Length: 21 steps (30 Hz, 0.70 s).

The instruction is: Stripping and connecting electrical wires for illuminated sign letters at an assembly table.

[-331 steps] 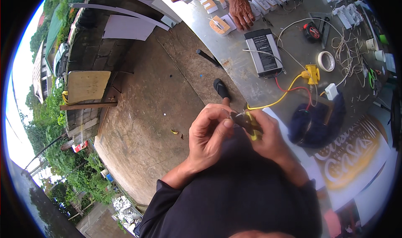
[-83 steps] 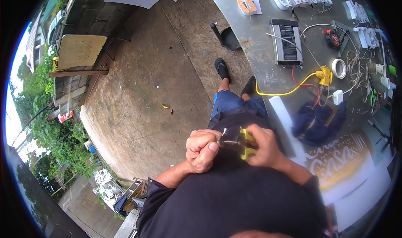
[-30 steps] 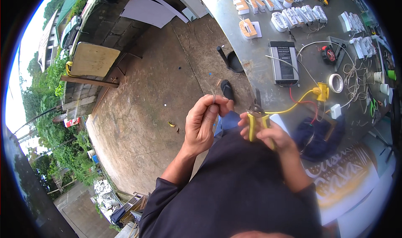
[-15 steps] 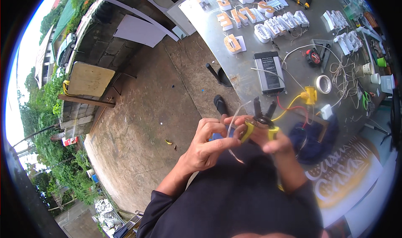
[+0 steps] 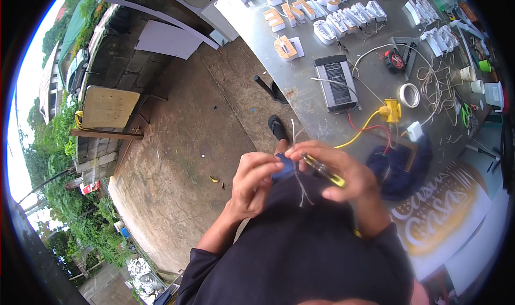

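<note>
In front of my torso, my right hand [image 5: 343, 171] grips a wire stripper [image 5: 324, 171] with yellow handles; its jaws cannot be made out from here. The fingertips of that same hand pinch a thin pale wire [image 5: 295, 171], which stands upright with its lower end split in two. Just left of the wire is my left hand [image 5: 252, 182], fingers curled and closed. Whatever lies between those fingertips, if anything, is hidden.
On the metal table [image 5: 300, 93] at right are a power supply [image 5: 336, 83], a yellow socket [image 5: 391, 110], a tape roll [image 5: 409, 95], a tape measure [image 5: 394, 61] and loose cables [image 5: 437, 87]. Sign letters [image 5: 348, 23] stand behind. A dark blue cloth [image 5: 399, 181] lies nearer me.
The stripper's dark jaws, which pointed up and away, have turned out of sight. My right fingertips now pinch the wire, and my left hand has drawn slightly left of it.
</note>
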Available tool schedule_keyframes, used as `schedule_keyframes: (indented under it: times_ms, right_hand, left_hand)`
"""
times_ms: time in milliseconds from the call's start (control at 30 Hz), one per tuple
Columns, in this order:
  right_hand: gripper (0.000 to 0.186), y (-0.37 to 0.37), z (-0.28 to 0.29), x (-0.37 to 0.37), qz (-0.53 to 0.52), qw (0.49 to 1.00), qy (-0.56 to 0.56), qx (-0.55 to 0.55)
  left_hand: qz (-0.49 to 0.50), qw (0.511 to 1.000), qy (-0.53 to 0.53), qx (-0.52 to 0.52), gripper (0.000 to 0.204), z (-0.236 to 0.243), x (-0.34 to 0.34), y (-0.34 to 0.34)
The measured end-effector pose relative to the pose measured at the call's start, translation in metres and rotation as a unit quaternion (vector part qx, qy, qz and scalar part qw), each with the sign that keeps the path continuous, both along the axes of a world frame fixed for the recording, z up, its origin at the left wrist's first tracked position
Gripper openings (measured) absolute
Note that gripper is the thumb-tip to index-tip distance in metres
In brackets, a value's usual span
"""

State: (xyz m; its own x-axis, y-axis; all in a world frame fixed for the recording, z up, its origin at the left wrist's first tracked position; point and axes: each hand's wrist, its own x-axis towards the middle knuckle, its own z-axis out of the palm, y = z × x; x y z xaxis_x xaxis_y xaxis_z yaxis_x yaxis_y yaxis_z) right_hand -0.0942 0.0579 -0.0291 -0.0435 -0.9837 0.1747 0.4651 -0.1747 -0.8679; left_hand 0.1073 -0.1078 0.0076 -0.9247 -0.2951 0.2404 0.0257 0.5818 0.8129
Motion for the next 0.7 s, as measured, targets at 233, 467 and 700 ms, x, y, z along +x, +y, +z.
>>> schedule_keyframes:
  times_ms: [233, 467, 700]
  right_hand:
    - [0.079, -0.005, 0.015, 0.003, 0.028, 0.981, 0.192, 0.003]
    - [0.081, 0.005, 0.020, 0.008, -0.047, 0.982, 0.180, 0.026]
    - [0.077, 0.018, 0.033, 0.024, -0.202, 0.911, 0.330, 0.142]
  left_hand:
    - [0.095, 0.903, -0.037, 0.418, 0.020, 0.003, -0.025, 0.004]
    - [0.167, 0.875, 0.048, 0.452, 0.011, 0.008, -0.042, 0.016]
    - [0.217, 0.911, 0.061, 0.347, 0.009, 0.018, -0.035, 0.015]
